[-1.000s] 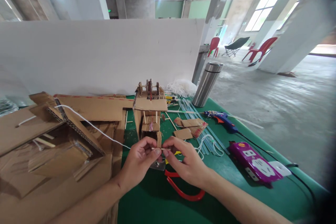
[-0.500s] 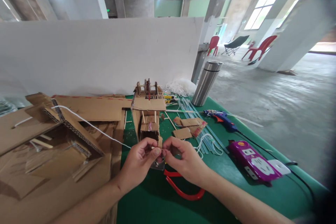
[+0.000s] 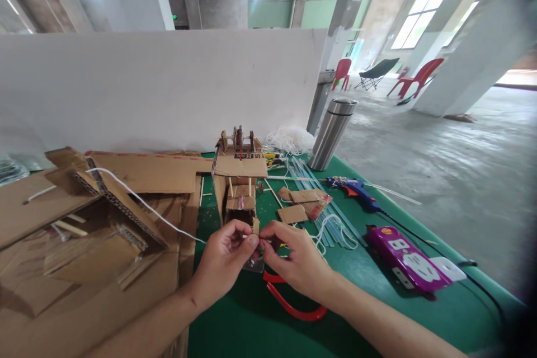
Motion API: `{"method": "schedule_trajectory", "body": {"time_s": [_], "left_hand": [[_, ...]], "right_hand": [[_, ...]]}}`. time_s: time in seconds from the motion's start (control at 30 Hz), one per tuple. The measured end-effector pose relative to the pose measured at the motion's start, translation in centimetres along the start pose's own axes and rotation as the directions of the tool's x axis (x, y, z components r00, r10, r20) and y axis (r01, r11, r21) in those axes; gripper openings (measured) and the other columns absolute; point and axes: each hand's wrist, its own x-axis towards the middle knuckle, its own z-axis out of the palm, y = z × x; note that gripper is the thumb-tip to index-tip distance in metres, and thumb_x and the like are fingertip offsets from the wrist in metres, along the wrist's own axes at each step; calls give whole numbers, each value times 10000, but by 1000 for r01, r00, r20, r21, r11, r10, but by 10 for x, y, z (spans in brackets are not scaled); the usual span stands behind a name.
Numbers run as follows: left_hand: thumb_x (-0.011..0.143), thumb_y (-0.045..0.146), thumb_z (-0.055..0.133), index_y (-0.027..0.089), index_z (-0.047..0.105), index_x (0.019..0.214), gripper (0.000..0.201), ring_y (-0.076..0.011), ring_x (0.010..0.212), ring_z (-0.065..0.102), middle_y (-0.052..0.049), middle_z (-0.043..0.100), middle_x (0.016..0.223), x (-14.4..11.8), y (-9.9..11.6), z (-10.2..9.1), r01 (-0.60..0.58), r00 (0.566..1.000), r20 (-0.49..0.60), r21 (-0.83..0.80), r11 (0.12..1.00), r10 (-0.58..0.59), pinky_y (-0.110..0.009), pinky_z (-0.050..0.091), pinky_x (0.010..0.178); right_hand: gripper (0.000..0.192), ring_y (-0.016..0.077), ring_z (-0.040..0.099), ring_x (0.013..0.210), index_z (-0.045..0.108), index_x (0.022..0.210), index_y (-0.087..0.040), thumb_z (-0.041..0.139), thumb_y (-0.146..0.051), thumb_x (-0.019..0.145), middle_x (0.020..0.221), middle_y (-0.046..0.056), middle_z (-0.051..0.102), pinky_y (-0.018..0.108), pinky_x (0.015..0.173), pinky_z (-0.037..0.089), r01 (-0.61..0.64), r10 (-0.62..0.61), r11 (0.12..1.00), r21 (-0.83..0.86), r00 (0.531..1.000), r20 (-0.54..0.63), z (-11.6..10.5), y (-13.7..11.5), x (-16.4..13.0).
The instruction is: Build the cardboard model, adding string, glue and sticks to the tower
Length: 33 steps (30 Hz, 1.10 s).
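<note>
A white string (image 3: 146, 205) runs from the cardboard frame (image 3: 126, 210) at the left down to my left hand (image 3: 224, 257), which is closed in a pinch on it. My right hand (image 3: 293, 257) is also pinched, fingertips almost touching the left ones; what lies in its grip is too small to make out. Just beyond the fingers stands a small cardboard model (image 3: 239, 166) with wooden sticks and notched wheels on top; the hands partly hide its lower front. Under my right hand lies a pair of red handles (image 3: 293, 309), the rest of that tool covered.
To the right are a purple power strip (image 3: 409, 260), a blue glue gun (image 3: 352, 189) with its cord, and clear glue sticks (image 3: 308, 179). Cardboard scraps (image 3: 293, 212) lie mid-table. A steel flask (image 3: 333, 134) stands at the back edge, before a white board (image 3: 168, 84).
The fingers of my right hand have shifted slightly, while both hands stay together in the same place. The view has moved a little; the other things have not visibly moved.
</note>
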Motion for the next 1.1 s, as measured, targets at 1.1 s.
{"method": "schedule_trajectory", "body": {"time_s": [1.1], "left_hand": [[635,452,851,166,609,705,381,-109,626,575,28,637,669,3,2,1,3,998,-63,-138,990,-12,-222,495,624]], "right_hand": [[234,193,704,875,625,1107,-182,525,-93,915,977,102,713,298,734,602,410,-422,895,-175,906,-37,2,15,0]]}}
